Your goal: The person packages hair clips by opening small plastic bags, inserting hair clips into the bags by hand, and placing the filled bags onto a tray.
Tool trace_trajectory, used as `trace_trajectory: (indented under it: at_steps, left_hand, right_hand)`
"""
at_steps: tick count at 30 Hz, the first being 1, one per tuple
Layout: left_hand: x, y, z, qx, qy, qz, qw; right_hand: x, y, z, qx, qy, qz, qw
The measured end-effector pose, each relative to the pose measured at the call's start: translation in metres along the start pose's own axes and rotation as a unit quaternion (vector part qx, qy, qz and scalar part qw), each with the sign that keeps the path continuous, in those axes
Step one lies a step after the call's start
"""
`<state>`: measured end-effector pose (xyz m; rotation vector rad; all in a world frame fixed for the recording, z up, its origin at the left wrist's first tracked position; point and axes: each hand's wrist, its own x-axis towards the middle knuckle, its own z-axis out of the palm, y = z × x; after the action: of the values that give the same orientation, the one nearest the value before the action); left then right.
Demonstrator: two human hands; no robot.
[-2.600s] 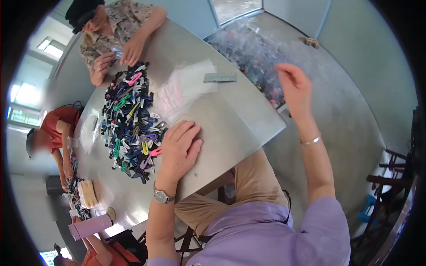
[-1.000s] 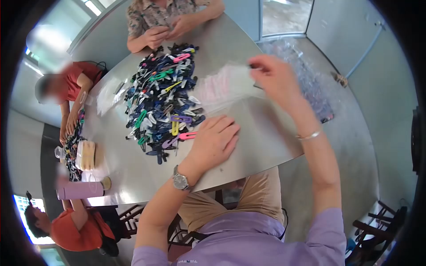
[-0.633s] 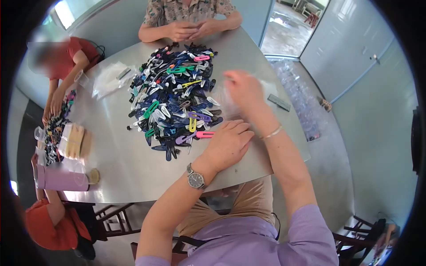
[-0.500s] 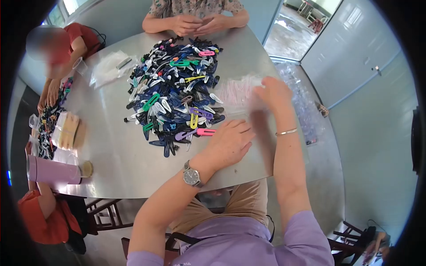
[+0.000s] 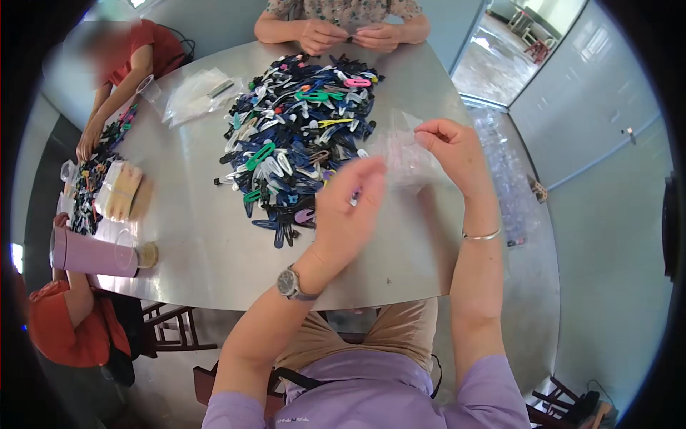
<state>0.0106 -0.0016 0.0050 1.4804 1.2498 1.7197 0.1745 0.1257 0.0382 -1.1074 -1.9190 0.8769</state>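
My right hand, with a bangle on the wrist, pinches the edge of a thin clear plastic bag between thumb and fingertips. Under that bag lie more clear bags with pinkish lines. My left hand, wearing a wristwatch, is lifted over the near right edge of a large heap of hair clips. Motion blurs its fingers, and whether anything is in them cannot be made out. The heap is mostly black, navy and white, with a few green, pink and yellow clips. My left hand hides part of it.
Across the table, a person's hands handle something small. At left, another person's arm reaches to a second clip pile. A bundle of packets, a lilac tumbler, a clear cup and plastic bags also stand there.
My left hand has risen from the table beside the clips and moved over the heap's edge. My right hand has closed on a clear bag and lifted its edge. The view has shifted slightly.
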Motion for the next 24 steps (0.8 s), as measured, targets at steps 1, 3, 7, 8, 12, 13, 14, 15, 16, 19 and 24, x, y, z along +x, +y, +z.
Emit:
trace_trajectory:
  at_steps: [1, 3, 7, 8, 12, 13, 14, 15, 16, 19, 24]
  left_hand:
    - [0.004, 0.001, -0.003, -0.089, 0.052, -0.073, 0.992]
    - [0.017, 0.001, -0.01, -0.153, 0.07, -0.096, 0.981]
    - [0.025, -0.01, -0.025, -0.375, 0.051, -0.263, 0.887]
    - [0.025, -0.01, -0.025, -0.359, 0.05, -0.26, 0.895]
    - [0.028, 0.001, -0.027, -0.345, 0.073, -0.266, 0.897]
    - [0.028, -0.001, -0.027, -0.346, 0.074, -0.266, 0.897]
    - [0.027, -0.004, -0.026, -0.328, 0.067, -0.253, 0.908]
    - [0.026, -0.007, -0.026, -0.31, 0.06, -0.239, 0.918]
    - [0.026, -0.009, -0.026, -0.31, 0.061, -0.238, 0.918]
    - [0.024, -0.014, -0.025, -0.284, 0.07, -0.272, 0.917]
    - [0.024, -0.012, -0.025, -0.202, 0.048, -0.307, 0.929]
  right_hand:
    - [-0.002, -0.006, 0.005, 0.009, 0.003, -0.01, 1.0]
    - [-0.008, -0.018, 0.013, 0.022, 0.0, -0.019, 1.0]
    - [-0.013, -0.028, 0.034, -0.079, -0.028, -0.192, 0.978]
    - [-0.013, -0.028, 0.038, -0.117, -0.031, -0.26, 0.958]
    - [-0.017, -0.029, 0.051, -0.157, -0.028, -0.258, 0.953]
    - [-0.017, -0.028, 0.052, -0.15, -0.029, -0.253, 0.955]
    - [-0.017, -0.028, 0.052, -0.144, -0.031, -0.248, 0.958]
    - [-0.017, -0.028, 0.052, -0.144, -0.032, -0.249, 0.957]
    - [-0.017, -0.028, 0.051, -0.138, -0.033, -0.24, 0.96]
    - [-0.017, -0.03, 0.051, -0.118, -0.042, -0.235, 0.964]
    - [-0.018, -0.031, 0.054, -0.133, -0.057, -0.295, 0.944]
